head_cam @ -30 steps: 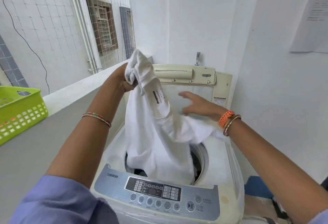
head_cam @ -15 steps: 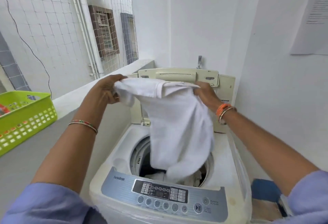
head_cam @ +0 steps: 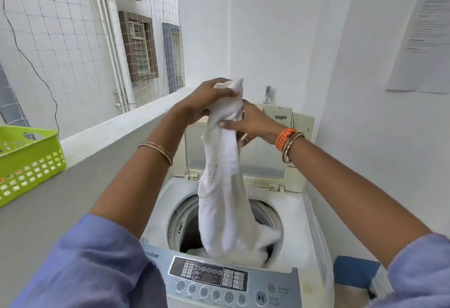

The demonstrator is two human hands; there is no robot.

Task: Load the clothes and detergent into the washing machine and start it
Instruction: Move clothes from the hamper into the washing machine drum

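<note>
She holds a white garment (head_cam: 224,185) up over the open washing machine (head_cam: 295,212). Her left hand (head_cam: 209,99) has its fingers curled tight round the bunched top end; her right hand (head_cam: 253,125) pinches the cloth just below. The garment hangs straight down, its lower end inside the drum (head_cam: 181,222). A green basket (head_cam: 31,159) sits on the ledge to the left.

A home laundry balcony — top-loading washing machine (head_cam: 299,212) beside a ledge (head_cam: 102,134), netted opening (head_cam: 73,27), green basket (head_cam: 29,161).
</note>
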